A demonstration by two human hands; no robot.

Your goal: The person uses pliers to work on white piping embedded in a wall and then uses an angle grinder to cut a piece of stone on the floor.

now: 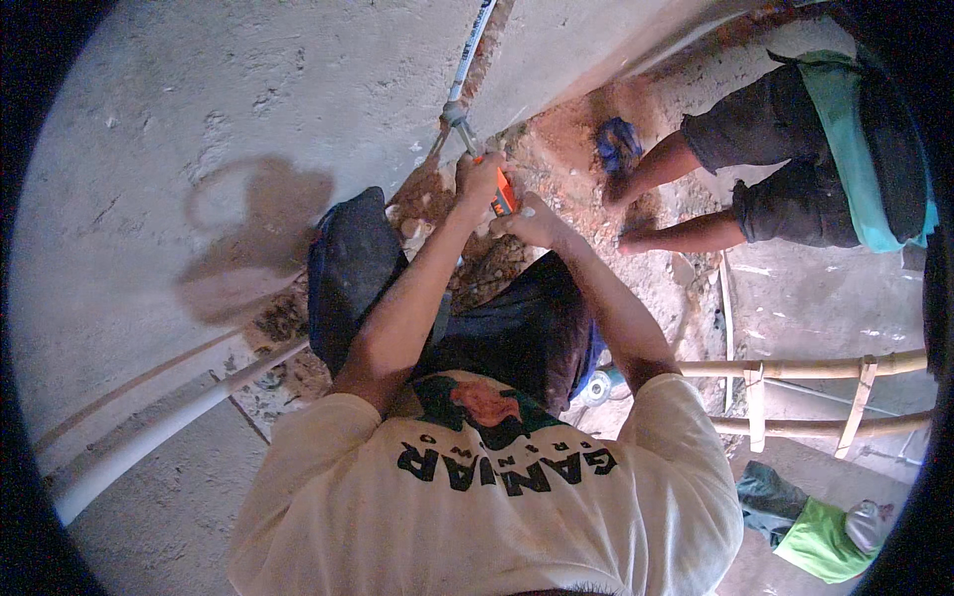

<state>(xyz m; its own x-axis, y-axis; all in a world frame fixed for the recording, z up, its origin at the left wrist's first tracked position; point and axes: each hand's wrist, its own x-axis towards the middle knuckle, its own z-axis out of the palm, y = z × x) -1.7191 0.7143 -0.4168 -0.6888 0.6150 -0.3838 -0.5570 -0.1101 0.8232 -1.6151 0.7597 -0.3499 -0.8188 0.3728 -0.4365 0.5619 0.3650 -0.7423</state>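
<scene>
My left hand (479, 179) is closed around the upper part of an orange-handled tool (505, 195), just below a grey pipe fitting (454, 113). The tool's exact kind is not clear, since my fingers cover much of it. My right hand (535, 221) has its fingers bent at the handle's lower end and seems to grip it. Above the fitting, a thin pale pipe (473, 48) with dark print runs up in a groove in the wall. Grey legs spread downward from the fitting toward my left hand.
Rubble (487, 268) lies beneath my hands beside the plastered wall (268, 89). At the right stands another person in dark shorts (785, 139), near a blue crumpled thing (618, 144). A bamboo ladder (805, 427), cloths (825, 536) and a white pipe (189, 422) lie around.
</scene>
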